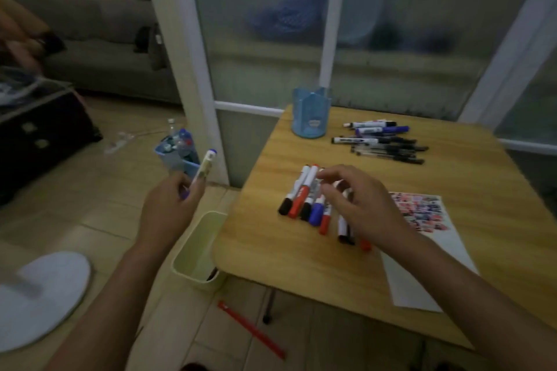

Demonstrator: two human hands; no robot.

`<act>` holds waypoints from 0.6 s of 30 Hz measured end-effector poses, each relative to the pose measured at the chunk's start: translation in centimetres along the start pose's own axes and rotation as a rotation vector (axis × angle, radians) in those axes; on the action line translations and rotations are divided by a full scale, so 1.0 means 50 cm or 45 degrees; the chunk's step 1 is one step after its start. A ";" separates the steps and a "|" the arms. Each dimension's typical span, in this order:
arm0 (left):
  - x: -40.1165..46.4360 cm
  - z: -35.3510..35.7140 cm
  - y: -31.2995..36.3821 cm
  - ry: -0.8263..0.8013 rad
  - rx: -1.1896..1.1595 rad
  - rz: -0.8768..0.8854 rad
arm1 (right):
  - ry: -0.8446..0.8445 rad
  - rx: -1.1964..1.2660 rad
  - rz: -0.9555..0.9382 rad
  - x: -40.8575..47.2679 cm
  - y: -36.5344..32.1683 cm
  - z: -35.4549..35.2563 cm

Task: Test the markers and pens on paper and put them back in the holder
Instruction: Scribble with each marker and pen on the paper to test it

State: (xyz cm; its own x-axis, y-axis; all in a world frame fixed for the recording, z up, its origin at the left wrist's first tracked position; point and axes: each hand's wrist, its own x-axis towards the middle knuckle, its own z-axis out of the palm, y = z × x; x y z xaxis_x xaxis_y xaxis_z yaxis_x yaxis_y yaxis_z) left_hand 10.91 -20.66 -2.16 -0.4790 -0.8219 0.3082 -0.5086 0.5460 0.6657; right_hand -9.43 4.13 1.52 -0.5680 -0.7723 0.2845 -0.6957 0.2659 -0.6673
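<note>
Step in hand: I judge I'm picking the next marker to test; the marker pile [313,199] lies in the near middle of the table [301,265], with the paper [428,274] just right of it.
Next move: I'd close on one marker from the pile and carry it right to the paper's bare part, below the colored scribbles [417,211].
Right hand: my right hand [352,202] hovers over the pile, fingers spread and loosely bent, tips at the markers; I see no firm grip.
Left hand: my left hand [171,205] is off the table's left edge, fingers curled round a white pen [203,170] with a blue cap, pointing up.
Holder: the blue holder [312,113] stands at the far side of the table, looking empty.
Sorted group: more markers and pens [385,141] lie right of the holder.
Bin: a pale green bin [196,250] sits on the floor, against the table's near left edge.
</note>
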 end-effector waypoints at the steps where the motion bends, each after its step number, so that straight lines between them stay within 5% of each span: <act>1: 0.001 0.003 -0.024 -0.023 0.048 -0.041 | -0.008 -0.017 -0.002 0.005 -0.006 0.007; 11: 0.030 0.094 -0.162 -0.165 0.317 -0.101 | -0.075 -0.071 0.056 0.022 -0.027 0.047; 18: 0.074 0.135 -0.203 -0.246 0.819 -0.081 | -0.086 -0.061 0.070 0.023 0.003 0.017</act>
State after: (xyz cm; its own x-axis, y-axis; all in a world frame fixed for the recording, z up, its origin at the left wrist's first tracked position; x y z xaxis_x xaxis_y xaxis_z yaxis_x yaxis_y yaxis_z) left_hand 9.47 -28.14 -12.40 -0.5228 -0.8447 0.1151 -0.8363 0.5343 0.1227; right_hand -9.80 2.79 1.14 -0.5760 -0.7925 0.2005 -0.6857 0.3349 -0.6462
